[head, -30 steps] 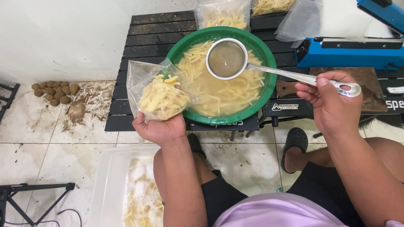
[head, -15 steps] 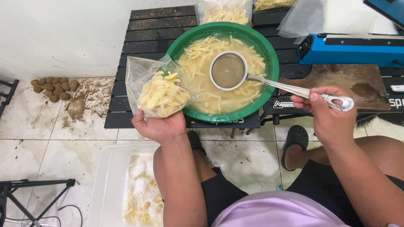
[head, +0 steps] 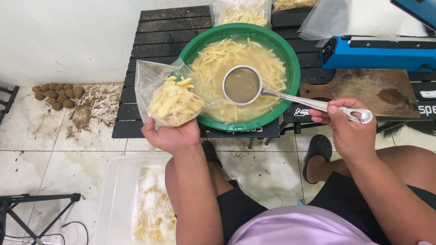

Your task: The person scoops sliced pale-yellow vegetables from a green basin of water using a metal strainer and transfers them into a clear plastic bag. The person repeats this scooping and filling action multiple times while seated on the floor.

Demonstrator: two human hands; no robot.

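Note:
My left hand (head: 171, 134) cups a clear plastic bag (head: 169, 98) part full of cut potato strips, held at the left rim of a green basin (head: 294, 68). The basin holds cloudy water and many pale potato strips. My right hand (head: 346, 128) grips the handle of a metal ladle (head: 242, 85), whose bowl, full of cloudy liquid, hovers over the middle of the basin, close to the bag's mouth.
The basin stands on a low black slatted table (head: 168, 27). Filled bags (head: 240, 12) lie behind it, a blue heat sealer (head: 381, 52) and a wooden board (head: 363, 93) to the right. Whole potatoes (head: 56, 94) lie on the tiled floor, a white tub (head: 113, 199) by my knee.
The ladle has shifted left and lower over the basin, toward the bag. My right hand dropped with it. The left hand and bag stayed put.

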